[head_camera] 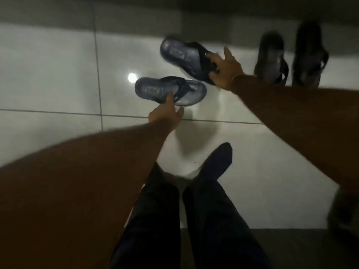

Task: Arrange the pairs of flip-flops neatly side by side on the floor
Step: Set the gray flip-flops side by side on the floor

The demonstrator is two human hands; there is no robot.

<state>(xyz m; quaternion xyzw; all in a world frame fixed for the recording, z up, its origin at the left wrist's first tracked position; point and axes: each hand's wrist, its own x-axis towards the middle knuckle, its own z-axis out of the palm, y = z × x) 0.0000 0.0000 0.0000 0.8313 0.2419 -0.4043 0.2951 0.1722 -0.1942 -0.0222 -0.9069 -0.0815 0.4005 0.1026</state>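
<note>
Two grey flip-flops with black straps are in the middle of the white tiled floor. The nearer grey flip-flop [155,90] lies sideways, heel to the left; my left hand [167,117] touches its near edge with fingers spread. The farther grey flip-flop [182,55] is tilted, heel up-left, and my right hand [226,68] grips its strap and toe end. A second, dark pair stands side by side at the upper right: one dark flip-flop [270,55] and its mate [308,55].
My legs in dark trousers [194,210] stretch forward over the floor, one foot pointing up at centre. A lamp's bright reflection [132,77] shines on the tile. A shadowed wall base runs along the top edge. A dark strip crosses the bottom right.
</note>
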